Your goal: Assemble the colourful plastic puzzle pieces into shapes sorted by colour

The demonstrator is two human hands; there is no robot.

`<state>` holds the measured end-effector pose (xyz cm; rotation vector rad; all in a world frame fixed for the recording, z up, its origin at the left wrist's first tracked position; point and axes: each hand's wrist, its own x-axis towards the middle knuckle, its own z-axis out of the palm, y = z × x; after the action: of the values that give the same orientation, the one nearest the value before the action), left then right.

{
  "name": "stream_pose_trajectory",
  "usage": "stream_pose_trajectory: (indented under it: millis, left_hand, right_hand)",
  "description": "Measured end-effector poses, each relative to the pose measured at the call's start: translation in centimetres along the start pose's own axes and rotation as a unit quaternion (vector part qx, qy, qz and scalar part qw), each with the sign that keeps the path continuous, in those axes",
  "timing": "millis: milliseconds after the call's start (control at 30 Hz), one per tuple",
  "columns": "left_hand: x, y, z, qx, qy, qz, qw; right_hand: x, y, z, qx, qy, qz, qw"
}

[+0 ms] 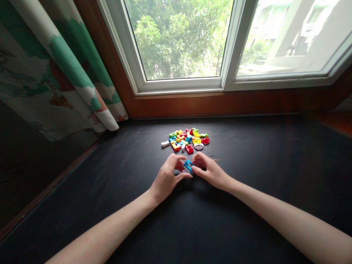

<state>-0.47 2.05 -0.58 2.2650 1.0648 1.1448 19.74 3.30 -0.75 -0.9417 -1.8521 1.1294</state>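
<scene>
My right hand [211, 171] pinches a small blue plastic toy block [188, 165] between thumb and fingers, just above the black surface. The block has a notched, open shape and is tilted. Around its left side curves my left hand [167, 176], thumb and index finger spread apart with a gap between them. Whether the left hand's other fingertips touch the block I cannot tell. Beyond both hands lies a loose pile of toy blocks in several colours, among them a red block [189, 149], a white block [198, 146] and a green block [172, 135].
The pile rests on a black-covered table [264, 165] below a white-framed window [180, 85]. A patterned curtain [90, 95] hangs at the left, its hem near the table's edge. A thin brownish stick-like thing [216, 160] lies by my right hand.
</scene>
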Motion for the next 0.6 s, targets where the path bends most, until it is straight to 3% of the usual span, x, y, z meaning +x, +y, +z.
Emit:
stream_pose_trajectory:
  millis: [600]
  left_hand:
    - [0.51, 0.42, -0.44, -0.046, -0.025, -0.048, 0.997]
  right_hand:
    - [-0.17, -0.08, -0.43, 0.015, -0.023, 0.001, 1.000]
